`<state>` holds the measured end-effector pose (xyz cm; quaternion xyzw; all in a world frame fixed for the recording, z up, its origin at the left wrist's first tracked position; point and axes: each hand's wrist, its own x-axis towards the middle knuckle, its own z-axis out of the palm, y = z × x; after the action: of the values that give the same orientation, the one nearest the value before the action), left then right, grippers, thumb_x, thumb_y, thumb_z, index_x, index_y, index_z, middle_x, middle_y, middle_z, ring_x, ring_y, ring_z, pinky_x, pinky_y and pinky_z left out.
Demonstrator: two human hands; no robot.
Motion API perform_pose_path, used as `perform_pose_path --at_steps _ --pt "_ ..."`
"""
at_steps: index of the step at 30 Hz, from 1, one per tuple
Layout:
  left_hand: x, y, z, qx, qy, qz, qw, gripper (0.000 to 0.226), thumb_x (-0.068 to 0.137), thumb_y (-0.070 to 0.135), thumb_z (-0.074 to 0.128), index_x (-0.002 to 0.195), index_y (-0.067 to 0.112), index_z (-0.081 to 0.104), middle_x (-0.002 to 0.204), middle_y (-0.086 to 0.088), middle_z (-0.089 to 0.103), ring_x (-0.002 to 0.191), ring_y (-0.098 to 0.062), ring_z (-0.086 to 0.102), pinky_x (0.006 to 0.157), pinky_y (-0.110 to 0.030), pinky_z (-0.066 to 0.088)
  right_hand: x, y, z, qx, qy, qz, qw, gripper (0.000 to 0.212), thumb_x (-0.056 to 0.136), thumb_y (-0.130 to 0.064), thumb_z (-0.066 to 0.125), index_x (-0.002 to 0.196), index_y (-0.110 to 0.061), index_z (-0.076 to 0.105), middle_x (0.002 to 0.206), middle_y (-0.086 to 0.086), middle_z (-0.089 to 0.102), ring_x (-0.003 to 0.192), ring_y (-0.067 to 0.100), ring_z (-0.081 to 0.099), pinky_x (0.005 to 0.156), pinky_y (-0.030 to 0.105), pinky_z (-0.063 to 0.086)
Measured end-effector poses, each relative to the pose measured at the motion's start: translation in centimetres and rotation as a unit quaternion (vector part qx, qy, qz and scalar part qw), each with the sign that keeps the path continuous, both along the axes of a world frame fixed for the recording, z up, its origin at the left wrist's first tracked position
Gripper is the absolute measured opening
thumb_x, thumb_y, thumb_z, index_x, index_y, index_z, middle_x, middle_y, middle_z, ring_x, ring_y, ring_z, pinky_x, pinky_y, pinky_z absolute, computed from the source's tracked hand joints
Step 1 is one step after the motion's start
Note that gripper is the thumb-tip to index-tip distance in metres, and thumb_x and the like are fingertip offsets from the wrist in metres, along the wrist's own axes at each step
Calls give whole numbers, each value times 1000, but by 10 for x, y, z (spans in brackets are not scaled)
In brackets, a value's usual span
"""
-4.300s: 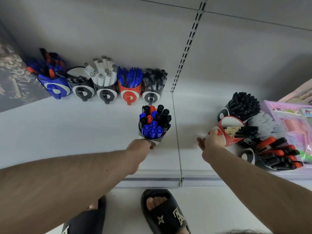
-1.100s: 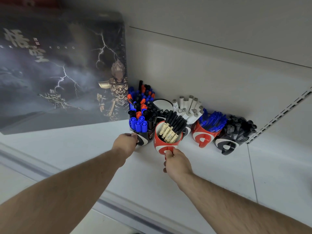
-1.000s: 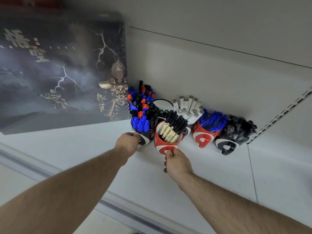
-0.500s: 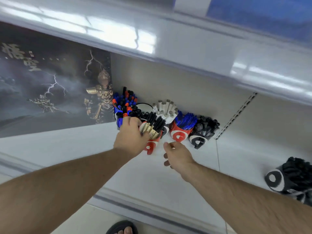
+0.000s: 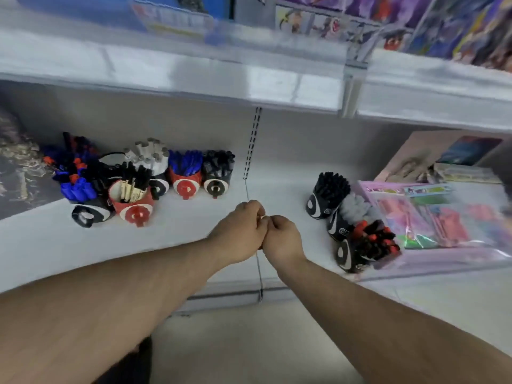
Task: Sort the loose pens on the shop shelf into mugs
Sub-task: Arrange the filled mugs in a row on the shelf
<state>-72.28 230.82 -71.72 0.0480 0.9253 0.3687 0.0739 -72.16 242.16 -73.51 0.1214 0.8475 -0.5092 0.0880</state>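
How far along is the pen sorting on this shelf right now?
Mostly done, it seems: the red mug of tan pens stands in the left cluster beside the black mug of mixed markers, and three more filled mugs, like the mug of red-capped markers, sit on the right. Nothing is in hand: left hand and right hand meet, curled and apparently empty. No loose pens show on the shelf.

- No text can be read: the view is blurred.
- The black mugs on the right carry small white marks, perhaps a logo, but not legible.
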Motion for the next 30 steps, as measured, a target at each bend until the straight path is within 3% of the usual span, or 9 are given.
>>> perform_pose_path --at_steps 6,11,14,16,19,23,26,28,30 --pt "-9 106 -33 88 -51 -24 994 28 99 31 46 124 18 48 126 2 49 102 -15 56 85 -26 45 -5 114 -47 64 14 -232 971 20 90 -25 52 105 -17 63 104 3 66 95 24 61 84 37 51" --pt "-14 155 -57 134 -104 -11 985 17 95 27 51 111 21 49 117 1 56 91 -17 57 76 -27 44 -11 191 -85 37 -45 -431 901 73 54 -48 73 117 -17 52 111 7 59 100 32 62 88 47 55" --pt "-13 162 -66 177 -125 47 975 20 95 26 52 114 21 50 105 9 56 88 -13 56 74 -24 42 -10 204 -100 28 -63 -442 894 100 40 -65 77 124 -20 44 108 2 54 103 30 60 91 49 53" --pt "-9 160 -70 195 -134 73 969 18 96 25 52 113 22 49 96 15 53 84 -4 53 69 -18 39 -16 204 -109 41 -46 -417 907 105 38 -69 80 125 -23 43 114 3 59 109 30 59 98 48 49" --pt "-2 153 -75 201 -146 83 965 18 96 25 52 113 24 49 95 15 54 83 -5 54 71 -22 44 -33 205 -117 34 2 -390 920 111 37 -64 84 132 -30 38 123 -4 63 118 24 59 107 47 43" --pt "0 137 -75 212 -152 97 960 20 96 26 52 116 24 50 98 15 54 77 -4 55 65 -22 45 -40 208 -116 -25 52 -399 915 90 49 -41 91 126 -29 46 114 -12 64 107 12 63 95 27 46" --pt "-2 127 -74 213 -151 96 961 21 96 26 51 117 25 49 102 15 55 73 -4 56 56 -18 45 -27 207 -107 -30 78 -389 917 71 58 -32 91 113 -30 46 102 -17 62 99 8 62 86 21 42" --pt "-3 122 -74 212 -154 88 961 20 96 26 52 116 25 49 104 14 55 70 -6 56 48 -14 42 -17 203 -99 -30 89 -364 927 72 59 -30 92 116 -27 48 103 -16 62 101 7 61 86 20 42" --pt "-3 118 -75 204 -153 75 964 22 94 25 54 115 25 50 107 12 57 73 -7 56 51 -17 42 -10 197 -88 -29 111 -341 933 79 57 -30 92 123 -29 48 112 -14 64 105 6 62 87 17 42"
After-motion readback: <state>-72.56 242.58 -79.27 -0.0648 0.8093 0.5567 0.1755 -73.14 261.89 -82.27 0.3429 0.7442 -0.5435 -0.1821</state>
